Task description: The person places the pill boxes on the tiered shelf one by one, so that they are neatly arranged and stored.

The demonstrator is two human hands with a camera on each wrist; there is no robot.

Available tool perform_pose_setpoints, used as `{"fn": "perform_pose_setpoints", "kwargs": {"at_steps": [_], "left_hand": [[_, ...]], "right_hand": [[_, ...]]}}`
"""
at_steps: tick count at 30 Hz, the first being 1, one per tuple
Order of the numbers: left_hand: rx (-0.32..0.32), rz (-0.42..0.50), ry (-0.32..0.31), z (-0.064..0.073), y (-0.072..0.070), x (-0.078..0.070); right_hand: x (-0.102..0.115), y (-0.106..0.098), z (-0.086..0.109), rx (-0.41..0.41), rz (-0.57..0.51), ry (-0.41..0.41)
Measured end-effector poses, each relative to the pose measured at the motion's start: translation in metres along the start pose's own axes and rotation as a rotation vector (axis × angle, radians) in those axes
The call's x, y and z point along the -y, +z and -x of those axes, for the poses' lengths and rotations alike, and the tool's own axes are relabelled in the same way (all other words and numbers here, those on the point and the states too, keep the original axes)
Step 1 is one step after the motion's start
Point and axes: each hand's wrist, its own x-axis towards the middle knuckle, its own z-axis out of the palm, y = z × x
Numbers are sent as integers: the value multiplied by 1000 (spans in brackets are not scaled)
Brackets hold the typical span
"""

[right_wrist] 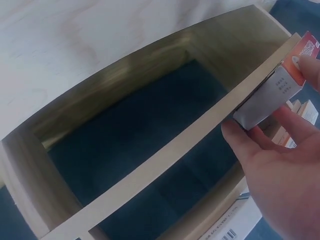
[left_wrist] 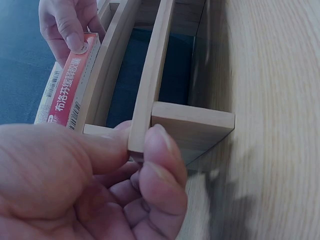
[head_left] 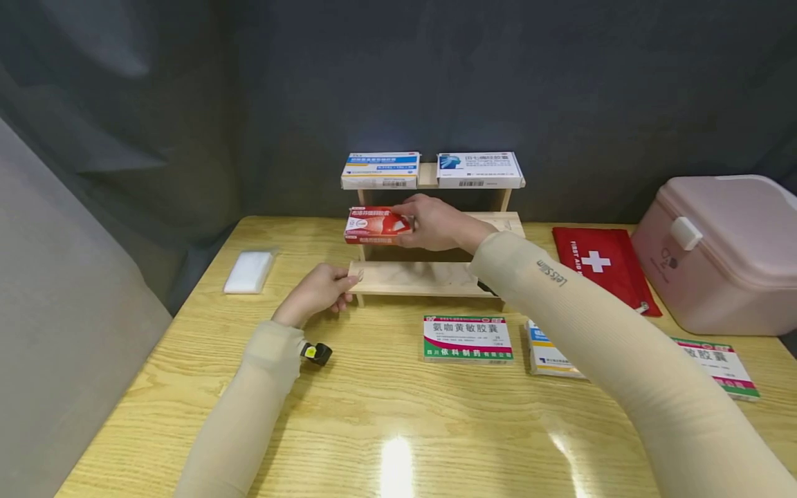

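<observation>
A red and white medicine box (head_left: 376, 225) lies at the left end of the middle tier of a wooden step shelf (head_left: 423, 278). Its right end is gripped by my right hand (head_left: 436, 223), thumb on one side and fingers on the other, as the right wrist view also shows the hand (right_wrist: 285, 160) on the box (right_wrist: 270, 97). My left hand (head_left: 320, 289) pinches the left end of the shelf's lowest board; in the left wrist view, thumb and fingers close round that board (left_wrist: 150, 85). Two white and blue medicine boxes (head_left: 381, 171) (head_left: 478, 170) sit on the top tier.
In front of the shelf lies a green and white medicine box (head_left: 467, 339). A blue and white box (head_left: 551, 353) and another green one (head_left: 725, 370) are partly behind my right arm. A red first aid pouch (head_left: 598, 261), pink case (head_left: 722, 256) and white packet (head_left: 249, 272) flank the shelf.
</observation>
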Motion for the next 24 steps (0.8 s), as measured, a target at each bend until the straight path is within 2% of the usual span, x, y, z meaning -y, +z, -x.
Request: {"fn": "perform_pose_setpoints", "kwargs": {"at_steps": [5,9,16,24], "left_hand": [[2,3,1,1,0,0],[5,8,-1,1,0,-1],[5,3,-12,3,0,-4],[2,1,-3,2,1,-1]], "right_hand": [[0,-4,11,-23,18,-31],[3,-11,29,-33,30,-34],[5,-22,76,-7,36,-31],[-2,-14,127,-37,50,-45]]}}
